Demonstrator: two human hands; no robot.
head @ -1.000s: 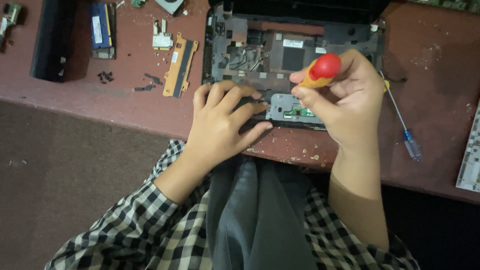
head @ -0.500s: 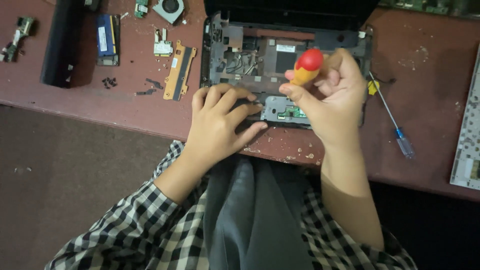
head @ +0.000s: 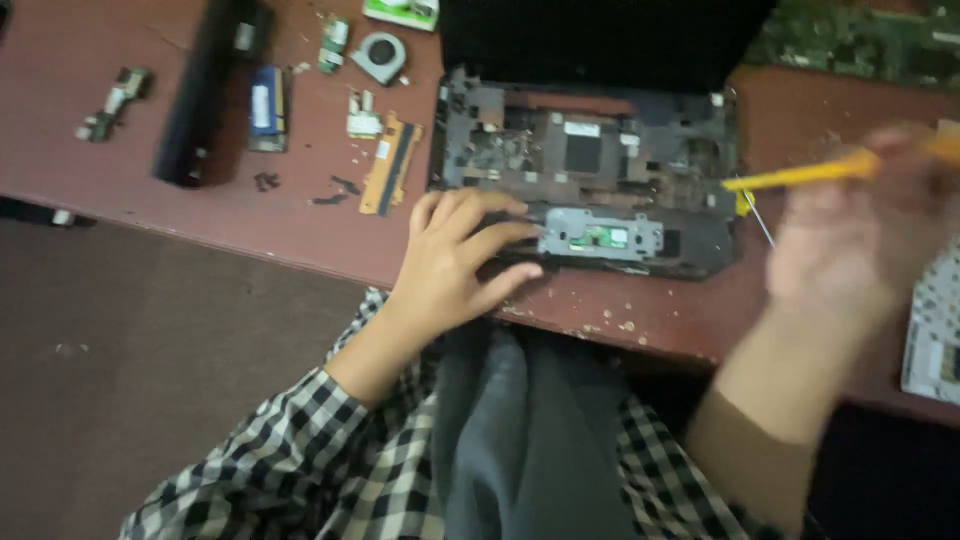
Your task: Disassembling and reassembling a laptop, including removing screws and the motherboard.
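A stripped black laptop base (head: 590,175) lies open on the reddish table (head: 120,200), its dark lid raised behind it. My left hand (head: 455,250) rests flat on the base's front left corner, fingers spread beside a grey metal bracket (head: 600,235). My right hand (head: 850,245) is blurred, off the base's right side, and grips a yellow-handled screwdriver (head: 810,172) that points left toward the base's right edge. The screwdriver's tip and my fingers are smeared by motion.
Left of the laptop lie a long black part (head: 205,95), a blue-labelled module (head: 265,108), a small fan (head: 380,55), an orange strip board (head: 392,165) and loose screws (head: 268,182). A keyboard piece (head: 935,330) sits at the right edge, a green circuit board (head: 860,40) at the top right.
My right hand has swung away from the laptop's front edge to the right, taking the screwdriver with it. My left hand has stayed on the base.
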